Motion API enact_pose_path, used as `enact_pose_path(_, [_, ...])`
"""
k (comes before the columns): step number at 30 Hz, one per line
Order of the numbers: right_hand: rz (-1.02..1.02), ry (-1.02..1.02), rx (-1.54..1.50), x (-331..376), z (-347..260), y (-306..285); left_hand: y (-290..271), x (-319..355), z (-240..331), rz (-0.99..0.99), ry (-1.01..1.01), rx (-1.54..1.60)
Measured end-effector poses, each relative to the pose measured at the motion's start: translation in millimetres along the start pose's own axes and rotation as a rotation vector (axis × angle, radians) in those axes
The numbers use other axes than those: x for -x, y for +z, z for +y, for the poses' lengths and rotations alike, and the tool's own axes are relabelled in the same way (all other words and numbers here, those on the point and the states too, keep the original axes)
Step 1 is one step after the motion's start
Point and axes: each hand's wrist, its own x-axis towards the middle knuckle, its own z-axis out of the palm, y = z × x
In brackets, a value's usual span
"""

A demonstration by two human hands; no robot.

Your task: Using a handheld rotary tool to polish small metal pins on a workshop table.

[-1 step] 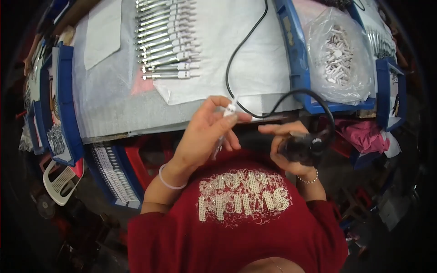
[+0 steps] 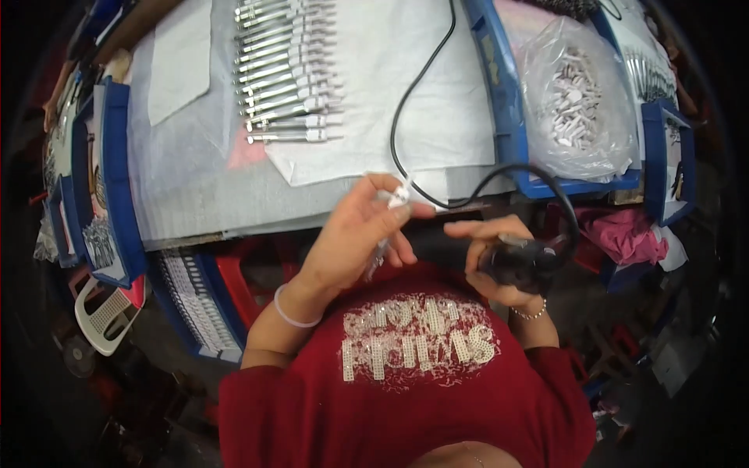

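Observation:
My left hand [image 2: 360,234] is raised at the table's near edge and pinches a small white-tipped metal part [image 2: 399,195] between thumb and fingertips. My right hand [image 2: 499,261] grips a black hand-held tool [image 2: 521,261] close to my chest, just right of the left hand. The tool's black cord [image 2: 406,117] loops up across the white sheet [image 2: 390,70] and off the top. A row of several finished metal rods with white ends [image 2: 285,70] lies on that sheet, beyond the left hand.
A clear plastic bag of small white parts [image 2: 581,101] sits in a blue tray [image 2: 503,93] at the right. More blue trays [image 2: 117,171] with metal pieces line the left side. A pink cloth [image 2: 624,234] lies lower right.

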Motion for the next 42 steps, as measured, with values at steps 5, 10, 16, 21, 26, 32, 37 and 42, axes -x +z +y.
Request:
enact_pose_path(5, [0.070,-0.174,-0.096,9,-26,-6,13,-15,6,-0.073,-0.092,0.134])
enact_pose_path(10, [0.029,-0.106,-0.235,23,-39,-12,32,-43,66,0.048,0.369,0.268])
enact_pose_path(16, [-0.057,0.345,-0.179,15,-38,-9,51,-78,256,-0.377,0.968,-0.296])
enact_pose_path(21, [-0.202,0.285,-0.171,-13,-30,7,144,-100,279,-0.332,0.828,-1.087])
enact_pose_path(26, [-0.397,0.214,0.022,-38,-39,11,116,-148,205,-0.407,0.432,-1.262])
enact_pose_path(32, [-0.457,-0.070,-0.343,-49,-31,11,79,-138,169,-0.195,0.464,-1.226])
enact_pose_path(37, [-0.047,-0.178,-0.891,-50,-23,20,49,-81,166,-0.076,0.690,-0.679])
enact_pose_path(42, [0.157,-0.047,-0.359,-39,-24,13,1,-18,84,0.048,0.392,-0.185])
